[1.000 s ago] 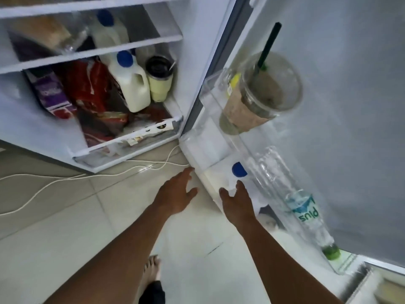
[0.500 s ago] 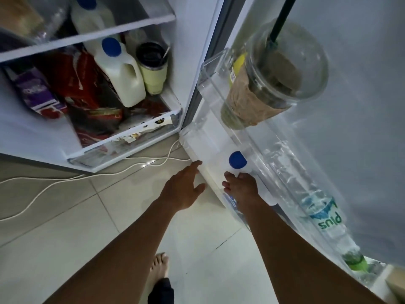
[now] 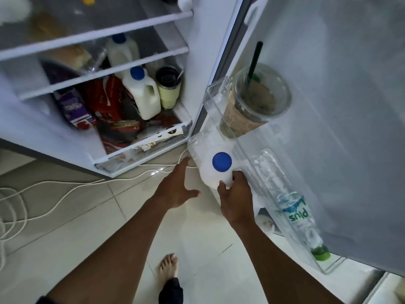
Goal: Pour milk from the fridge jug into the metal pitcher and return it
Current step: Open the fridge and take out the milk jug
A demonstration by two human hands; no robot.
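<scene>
A white milk jug (image 3: pixel 213 176) with a blue cap (image 3: pixel 221 161) rises out of the clear lower door shelf (image 3: pixel 324 267) of the open fridge. My right hand (image 3: pixel 235 195) is wrapped around the jug's near side, thumb on its front. My left hand (image 3: pixel 176 186) hovers just left of the jug with fingers spread, holding nothing; whether it touches the jug I cannot tell. The metal pitcher is not in view.
The door shelves also hold an iced coffee cup (image 3: pixel 254 102) with a green straw and a lying water bottle (image 3: pixel 293 213). Inside the fridge stand two more milk jugs (image 3: pixel 142 95), a tumbler (image 3: pixel 167 87) and packets. A white cable (image 3: pixel 65 189) lies on the tiled floor; my bare foot (image 3: pixel 167 267) is below.
My right hand has closed around the jug and lifted it up out of the door shelf. My left hand has moved slightly toward it. The camera view has shifted.
</scene>
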